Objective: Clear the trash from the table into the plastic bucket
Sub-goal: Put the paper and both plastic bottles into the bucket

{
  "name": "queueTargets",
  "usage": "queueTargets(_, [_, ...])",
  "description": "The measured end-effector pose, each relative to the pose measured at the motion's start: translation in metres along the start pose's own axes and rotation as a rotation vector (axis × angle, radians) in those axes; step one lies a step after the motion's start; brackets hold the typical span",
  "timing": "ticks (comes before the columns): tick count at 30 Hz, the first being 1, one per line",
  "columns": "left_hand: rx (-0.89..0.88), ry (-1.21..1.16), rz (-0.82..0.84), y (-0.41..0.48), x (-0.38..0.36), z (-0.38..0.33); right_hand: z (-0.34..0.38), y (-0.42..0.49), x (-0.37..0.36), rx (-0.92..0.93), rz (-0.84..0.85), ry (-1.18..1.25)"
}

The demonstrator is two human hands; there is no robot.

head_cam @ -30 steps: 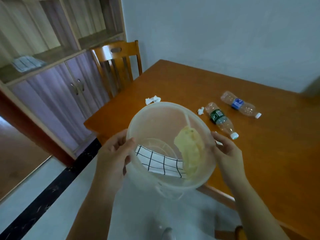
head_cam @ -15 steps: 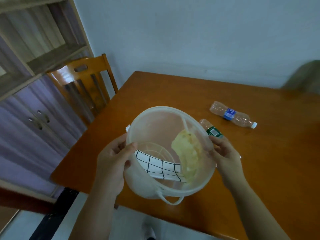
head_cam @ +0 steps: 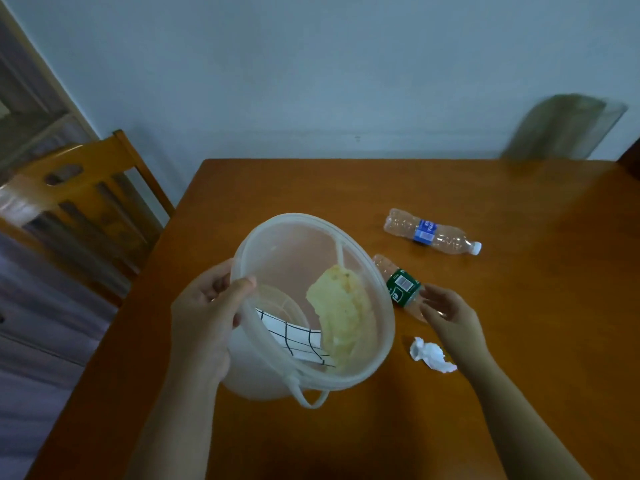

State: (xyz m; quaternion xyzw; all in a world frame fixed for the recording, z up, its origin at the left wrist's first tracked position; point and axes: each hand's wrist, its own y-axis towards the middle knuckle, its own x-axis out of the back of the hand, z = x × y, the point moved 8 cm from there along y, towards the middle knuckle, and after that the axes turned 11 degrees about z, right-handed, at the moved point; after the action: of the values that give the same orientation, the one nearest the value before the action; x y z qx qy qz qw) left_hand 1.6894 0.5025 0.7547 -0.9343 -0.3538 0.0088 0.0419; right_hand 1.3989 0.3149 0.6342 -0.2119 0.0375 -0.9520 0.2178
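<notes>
Only the head cam here, looking down at an orange-brown wooden table (head_cam: pixel 519 341). The plastic bucket (head_cam: pixel 377 344) is translucent, kinda milky white, round, with a thin matching handle drooping off the near rim. It's tilted with its mouth toward the camera, over the near-left part of the table; can't tell if its bottom actually rests on the wood. Inside you can see a crumpled yellowish wad (head_cam: pixel 341 313) stuck against the right wall and a white sheet with a black grid (head_cam: pixel 296 341) lower down.

Left hand (head_cam: pixel 204 323) is pinching the bucket's left rim, thumb over the edge and fingers outside. Right hand (head_cam: pixel 450 313) is off the bucket, fingers loosely spread, holding nothing, right over the neck end of the green-label bottle (head_cam: pixel 398 284) lying just beside the bucket. Whether it's touching, can't tell.

A blue-label bottle (head_cam: pixel 431 232) lies further back, clear and capped. A crumpled white tissue (head_cam: pixel 431 355) sits near the right wrist. Wooden chair (head_cam: pixel 83 202) off to the left.
</notes>
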Motion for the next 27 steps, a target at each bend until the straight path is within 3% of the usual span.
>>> queueTargets(14, [0.000, 0.045, -0.202, -0.002, -0.028, 0.006, -0.090, 0.073, 0.012, -0.157, 0.141, -0.316])
queueTargets(20, [0.023, 0.039, -0.241, -0.004, -0.031, 0.009, -0.100, 0.080, 0.004, -0.174, 0.181, -0.290])
queueTargets(27, [0.021, 0.037, -0.214, 0.001, -0.030, 0.008, -0.104, 0.072, 0.017, -0.199, 0.103, -0.196])
